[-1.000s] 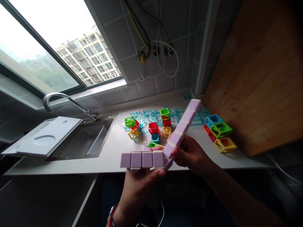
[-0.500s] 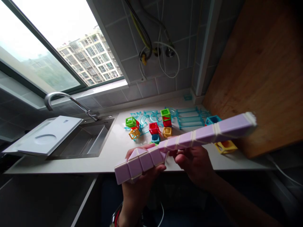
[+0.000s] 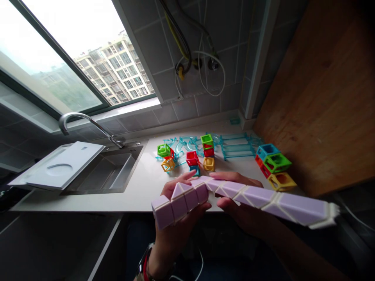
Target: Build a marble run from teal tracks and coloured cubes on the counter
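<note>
A long jointed toy of lilac segments with white edges [image 3: 249, 195] is held above the counter's front edge. Its left part is blocky with a pointed segment; the longer part slants down to the right, towards the camera. My left hand [image 3: 178, 218] is wrapped round the blocky left part, thumb below and fingers behind. My right hand [image 3: 243, 210] grips the longer part near the middle bend, thumb underneath and fingers partly hidden behind it. Behind the toy stand a red cube frame [image 3: 192, 158] and an orange one [image 3: 209, 164].
On the white counter [image 3: 140, 203] are a green cube frame [image 3: 163, 150], a stack with a yellow frame [image 3: 281, 181] at right, and blue translucent pieces [image 3: 238, 147]. A sink [image 3: 102, 171] with a white board [image 3: 64, 166] and faucet [image 3: 84, 117] is at left.
The toy's long right part has swung down, uncovering the stacked cube frames at right. My right hand has turned with it. The view has shifted slightly.
</note>
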`<move>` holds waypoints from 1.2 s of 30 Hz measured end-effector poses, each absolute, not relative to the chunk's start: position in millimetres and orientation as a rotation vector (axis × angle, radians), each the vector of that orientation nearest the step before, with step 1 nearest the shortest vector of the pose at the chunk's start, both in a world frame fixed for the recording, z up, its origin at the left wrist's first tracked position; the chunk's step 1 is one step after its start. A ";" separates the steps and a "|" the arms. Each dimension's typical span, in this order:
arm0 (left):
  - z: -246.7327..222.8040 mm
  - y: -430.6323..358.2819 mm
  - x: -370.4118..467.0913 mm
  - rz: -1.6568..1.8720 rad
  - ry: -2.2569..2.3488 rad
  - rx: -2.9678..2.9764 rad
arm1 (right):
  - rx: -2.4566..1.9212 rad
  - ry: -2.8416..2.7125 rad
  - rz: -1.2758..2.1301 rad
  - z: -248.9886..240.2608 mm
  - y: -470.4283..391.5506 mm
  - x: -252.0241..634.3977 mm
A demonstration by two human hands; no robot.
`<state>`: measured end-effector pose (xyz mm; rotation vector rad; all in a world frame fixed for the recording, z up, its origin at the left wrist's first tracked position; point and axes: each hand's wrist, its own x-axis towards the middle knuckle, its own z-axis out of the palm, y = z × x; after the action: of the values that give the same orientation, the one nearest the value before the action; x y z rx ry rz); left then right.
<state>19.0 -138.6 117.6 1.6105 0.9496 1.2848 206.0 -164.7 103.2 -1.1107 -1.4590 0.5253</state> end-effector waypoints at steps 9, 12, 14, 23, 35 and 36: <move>126.8 -149.0 27.6 1.358 0.885 1.530 | -1.265 -1.397 0.447 109.5 -174.6 199.7; 127.4 -150.7 25.4 1.379 0.848 1.558 | -1.217 -1.406 0.524 112.3 -173.2 202.1; 128.1 -151.7 25.5 1.376 0.851 1.569 | -1.160 -1.437 0.574 112.8 -170.9 206.2; 133.5 -150.8 28.0 1.246 1.016 1.564 | -1.171 -1.446 0.634 104.9 -164.0 212.4; 127.3 -142.4 21.1 1.056 0.996 1.270 | -1.007 -1.347 0.893 96.5 -152.3 220.9; 126.5 -140.2 19.8 1.038 0.981 1.239 | -0.980 -1.335 0.920 95.9 -151.6 221.1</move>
<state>19.8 -140.2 126.5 1.2388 0.9809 1.0376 221.1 -151.6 95.9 -0.9802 -1.3352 0.9196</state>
